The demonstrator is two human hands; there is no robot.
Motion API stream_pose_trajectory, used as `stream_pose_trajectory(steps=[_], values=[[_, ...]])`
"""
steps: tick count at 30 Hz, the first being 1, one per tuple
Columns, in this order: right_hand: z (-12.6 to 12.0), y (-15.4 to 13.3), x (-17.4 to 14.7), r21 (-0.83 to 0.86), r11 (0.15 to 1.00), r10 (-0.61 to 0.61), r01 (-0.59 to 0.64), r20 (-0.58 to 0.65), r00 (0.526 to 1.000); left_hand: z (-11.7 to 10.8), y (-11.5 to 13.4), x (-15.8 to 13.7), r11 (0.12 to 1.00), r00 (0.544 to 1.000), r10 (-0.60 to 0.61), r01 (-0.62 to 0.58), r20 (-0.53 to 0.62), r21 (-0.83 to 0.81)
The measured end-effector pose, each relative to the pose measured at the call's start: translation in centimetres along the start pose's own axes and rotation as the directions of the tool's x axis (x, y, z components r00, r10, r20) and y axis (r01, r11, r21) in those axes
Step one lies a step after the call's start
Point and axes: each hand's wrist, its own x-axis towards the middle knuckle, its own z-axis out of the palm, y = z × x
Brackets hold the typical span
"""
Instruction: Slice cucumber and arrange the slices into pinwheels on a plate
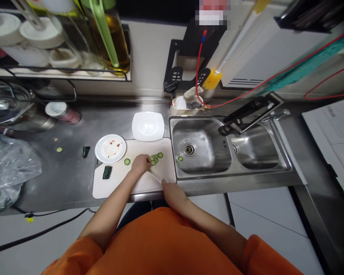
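My right hand (173, 194) is closed around the handle of a knife (156, 177), whose thin blade slants up and left over the white cutting board (120, 187). Beside the blade's tip, my left hand (141, 164) is closed on a piece of cucumber, mostly hidden under its fingers. Several cucumber slices (156, 158) lie bunched just right of those fingers. One single slice (127, 162) rests left of the hand. A dark green cucumber chunk (107, 172) lies at the board's left.
A stained white plate (111, 149) overlaps the board's upper left corner; a square white plate (148, 126) stands behind. To the right is a double sink (202, 147) with slices near its left wall. Another dark chunk (86, 151), a can (63, 112) and plastic bags (13, 172) occupy the left counter.
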Motion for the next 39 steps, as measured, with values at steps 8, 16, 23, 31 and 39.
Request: stream_pose_trajectory(steps=[8, 16, 23, 31, 39], values=[[-0.3, 0.0, -0.1, 0.002, 1.000, 0.004, -0.004, 0.013, 1.000, -0.8, -0.4, -1.0, 0.992, 0.999, -0.040, 0.039, -0.005, -0.117], [-0.7, 0.0, 0.0, -0.009, 1.000, -0.011, 0.011, 0.018, 1.000, -2.3, -3.5, -2.2, 0.989, 0.989, -0.092, 0.077, -0.117, -0.130], [-0.8, 0.4, 0.2, -0.007, 1.000, -0.024, 0.024, -0.003, 1.000, -0.6, -3.9, -3.8, 0.999, 0.963, 0.036, -0.043, -0.268, -0.019], [-1.2, -0.6, 1.4, -0.025, 0.999, -0.032, 0.031, -0.049, 0.998, 2.0, -4.8, -3.8, 0.997, 0.913, 0.010, -0.038, -0.409, -0.061], [-1.4, -1.6, 2.3, -0.021, 0.999, -0.045, 0.043, -0.100, 0.994, 1.9, -4.7, -3.8, 0.997, 0.906, 0.009, -0.039, -0.424, -0.062]])
